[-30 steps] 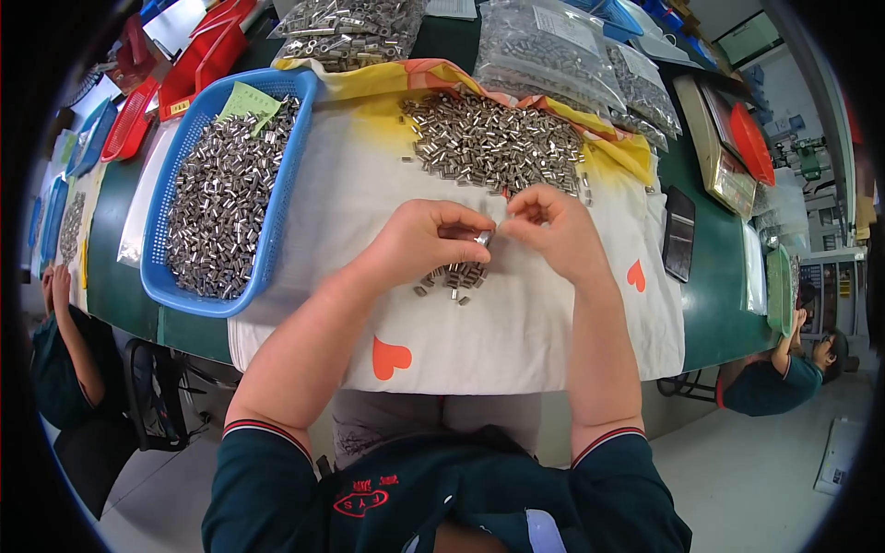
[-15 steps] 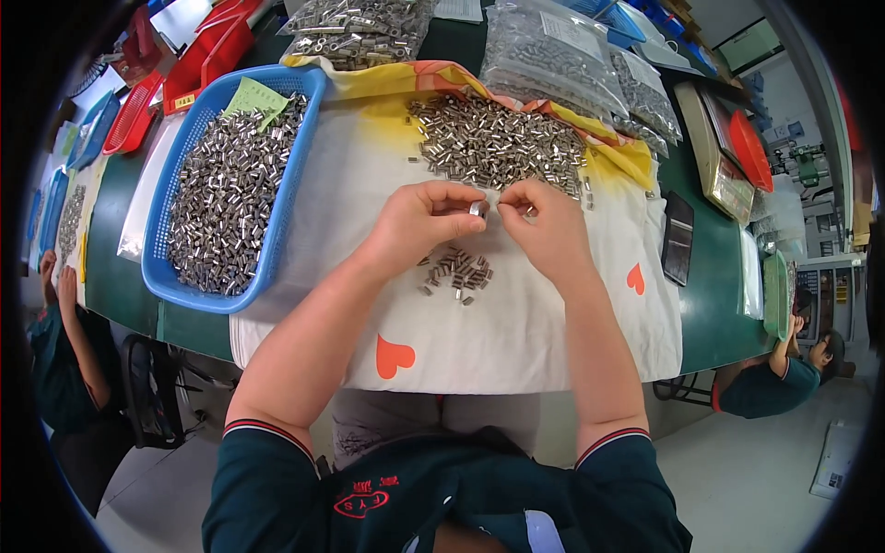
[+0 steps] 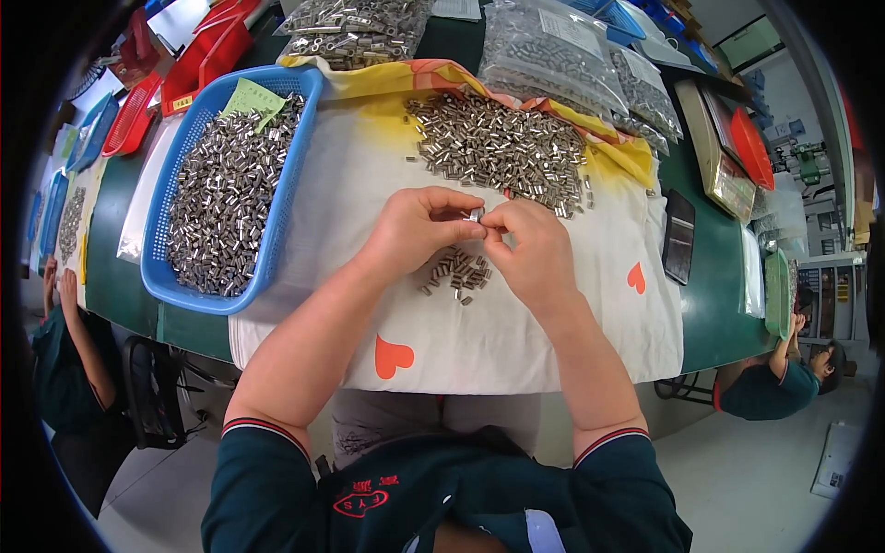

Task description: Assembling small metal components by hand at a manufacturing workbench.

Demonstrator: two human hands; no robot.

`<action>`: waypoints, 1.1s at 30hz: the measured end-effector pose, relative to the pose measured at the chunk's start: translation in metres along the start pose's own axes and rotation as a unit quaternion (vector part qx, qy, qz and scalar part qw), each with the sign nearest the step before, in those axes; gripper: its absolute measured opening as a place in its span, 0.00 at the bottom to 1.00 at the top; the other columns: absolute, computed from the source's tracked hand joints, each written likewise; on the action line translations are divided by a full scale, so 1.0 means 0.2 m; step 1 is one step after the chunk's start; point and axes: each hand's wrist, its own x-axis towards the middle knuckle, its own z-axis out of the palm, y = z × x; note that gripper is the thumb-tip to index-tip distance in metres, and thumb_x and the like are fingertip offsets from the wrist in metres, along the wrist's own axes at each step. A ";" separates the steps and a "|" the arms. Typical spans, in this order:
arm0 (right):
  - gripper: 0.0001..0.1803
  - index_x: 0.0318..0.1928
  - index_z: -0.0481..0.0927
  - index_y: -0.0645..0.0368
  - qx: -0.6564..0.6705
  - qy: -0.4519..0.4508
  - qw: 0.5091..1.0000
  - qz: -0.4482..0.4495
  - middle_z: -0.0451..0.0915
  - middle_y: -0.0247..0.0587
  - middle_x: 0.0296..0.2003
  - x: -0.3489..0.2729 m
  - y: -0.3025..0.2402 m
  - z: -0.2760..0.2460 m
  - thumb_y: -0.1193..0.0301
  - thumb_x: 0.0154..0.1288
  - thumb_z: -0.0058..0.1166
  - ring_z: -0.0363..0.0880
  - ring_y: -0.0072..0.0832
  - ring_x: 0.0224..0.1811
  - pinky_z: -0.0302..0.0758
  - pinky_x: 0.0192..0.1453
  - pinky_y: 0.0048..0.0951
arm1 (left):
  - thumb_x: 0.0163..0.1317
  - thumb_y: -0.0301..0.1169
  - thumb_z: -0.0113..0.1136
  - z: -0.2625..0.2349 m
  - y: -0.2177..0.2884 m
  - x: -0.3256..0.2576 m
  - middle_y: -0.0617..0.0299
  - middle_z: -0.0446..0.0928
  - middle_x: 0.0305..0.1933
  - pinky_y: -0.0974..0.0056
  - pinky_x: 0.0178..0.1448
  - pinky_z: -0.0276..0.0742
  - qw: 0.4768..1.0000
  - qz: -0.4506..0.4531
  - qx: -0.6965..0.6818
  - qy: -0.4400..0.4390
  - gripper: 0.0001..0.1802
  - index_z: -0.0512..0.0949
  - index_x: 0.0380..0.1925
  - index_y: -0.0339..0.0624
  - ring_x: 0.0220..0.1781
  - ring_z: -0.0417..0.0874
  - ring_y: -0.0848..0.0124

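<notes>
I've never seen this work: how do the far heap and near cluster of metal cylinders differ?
The far heap is large and piled; the near cluster is small and looser. The far heap reaches the yellow edging; the near cluster lies on white cloth. Both consist of short, silvery cylinders.

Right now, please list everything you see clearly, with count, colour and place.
Table: one, green, under cloth
Cloth: one, whitish with red hearts, centre
Basket: one, blue, left
Note: one, greenish, in basket
Metal pieces: many, silver, in basket, on cloth
Bags: at least three, transparent, far side
Trays: at least two, red, far left
Phone-like object: one, dark, right
Co-workers: two, dark green shirts, both sides
Left hand: one, bare, centre, pinching a silver piece
Right hand: one, bare, beside it
</notes>
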 end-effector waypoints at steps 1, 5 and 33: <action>0.05 0.26 0.75 0.61 0.024 -0.010 0.999 0.026 0.75 0.38 0.23 0.00 0.00 0.00 0.80 0.44 0.54 0.74 0.28 0.27 0.69 0.31 0.25 | 0.50 0.23 0.62 0.00 0.01 0.00 0.62 0.78 0.34 0.75 0.39 0.73 1.000 0.001 -0.001 0.000 0.16 0.75 0.41 0.32 0.35 0.76 0.80; 0.04 0.28 0.76 0.62 0.160 -0.083 0.973 0.146 0.76 0.34 0.24 0.02 0.00 -0.07 0.78 0.47 0.55 0.73 0.22 0.27 0.68 0.31 0.21 | 0.49 0.23 0.62 -0.01 0.02 -0.01 0.61 0.78 0.34 0.75 0.38 0.73 0.999 -0.016 -0.027 -0.025 0.16 0.75 0.40 0.32 0.34 0.77 0.80; 0.04 0.29 0.75 0.62 0.270 -0.062 0.949 0.152 0.74 0.29 0.26 0.02 0.03 -0.06 0.78 0.50 0.54 0.70 0.16 0.29 0.67 0.36 0.18 | 0.52 0.22 0.60 -0.02 0.00 0.00 0.60 0.77 0.35 0.73 0.41 0.74 0.994 -0.004 -0.098 -0.055 0.17 0.73 0.43 0.31 0.36 0.77 0.78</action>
